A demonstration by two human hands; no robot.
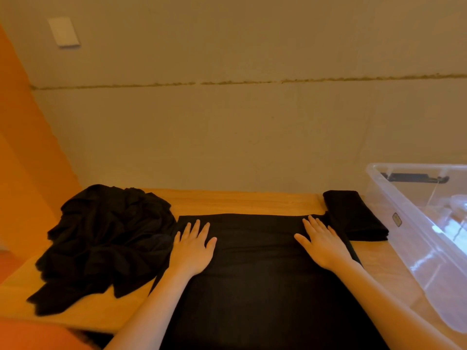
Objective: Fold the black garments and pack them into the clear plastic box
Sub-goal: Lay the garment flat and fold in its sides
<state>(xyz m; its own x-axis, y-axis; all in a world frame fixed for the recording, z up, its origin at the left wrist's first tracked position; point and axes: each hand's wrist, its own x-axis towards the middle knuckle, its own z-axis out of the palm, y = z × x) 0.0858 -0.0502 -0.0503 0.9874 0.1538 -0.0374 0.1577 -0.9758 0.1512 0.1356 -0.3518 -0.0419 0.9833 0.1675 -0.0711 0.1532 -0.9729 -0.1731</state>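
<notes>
A black garment (255,261) lies spread flat across the middle of the wooden table (242,200), reaching to the near edge. My left hand (193,246) presses flat on its left part, fingers straight. My right hand (322,242) presses flat on its right part, near the far corner. A folded black garment (353,215) rests at the right, beside the clear plastic box (414,223). A crumpled pile of black garments (106,238) sits at the left.
The clear plastic box stands at the table's right end, tilted in view, with a dark handle at its far wall. A beige wall (227,122) rises right behind the table. An orange surface runs along the left.
</notes>
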